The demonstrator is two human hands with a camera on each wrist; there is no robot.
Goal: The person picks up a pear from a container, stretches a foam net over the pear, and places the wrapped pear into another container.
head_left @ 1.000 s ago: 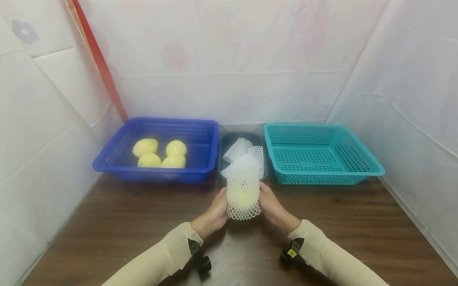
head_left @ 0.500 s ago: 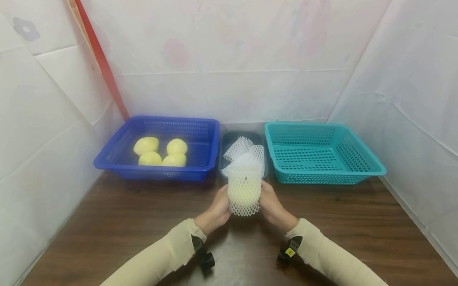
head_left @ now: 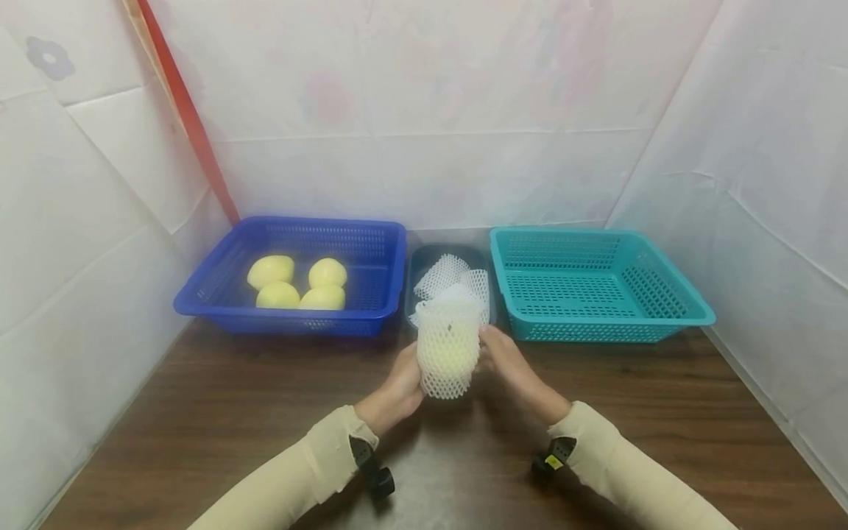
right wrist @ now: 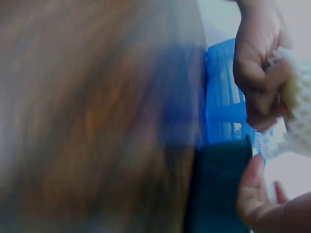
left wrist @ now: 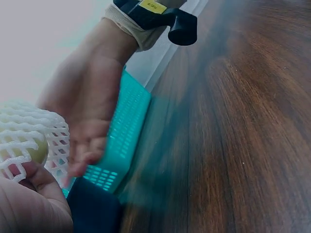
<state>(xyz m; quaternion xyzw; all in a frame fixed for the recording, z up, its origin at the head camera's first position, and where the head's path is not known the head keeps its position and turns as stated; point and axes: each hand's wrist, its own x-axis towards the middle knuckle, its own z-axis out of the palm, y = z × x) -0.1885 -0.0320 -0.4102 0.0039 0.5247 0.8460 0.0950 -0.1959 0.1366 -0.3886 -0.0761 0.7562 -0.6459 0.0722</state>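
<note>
In front of me my left hand (head_left: 401,381) grips a pale yellow fruit (head_left: 452,355) wrapped in a white foam net sleeve (head_left: 447,383). Its thumb presses the net in the left wrist view, and the curled fingers show around the fruit in the right wrist view. On the other side, my right hand (head_left: 510,362) is beside the sleeve with fingers loosely bent, holding nothing; a gap shows between its fingers and the net (left wrist: 57,141) in the left wrist view. Behind the fruit, several white foam nets (head_left: 442,275) lie in a small dark tray (head_left: 478,255).
At the back left, a blue basket (head_left: 291,313) contains several yellow fruits (head_left: 271,272). A turquoise basket (head_left: 603,322) stands at the back right. White sheeting (head_left: 424,177) closes in the brown wooden table (head_left: 265,412) at the back and sides.
The right hand has come away from the netted fruit, its forearm shifting to the right. The left hand keeps its grip, and the net's lower end has drawn in narrower.
</note>
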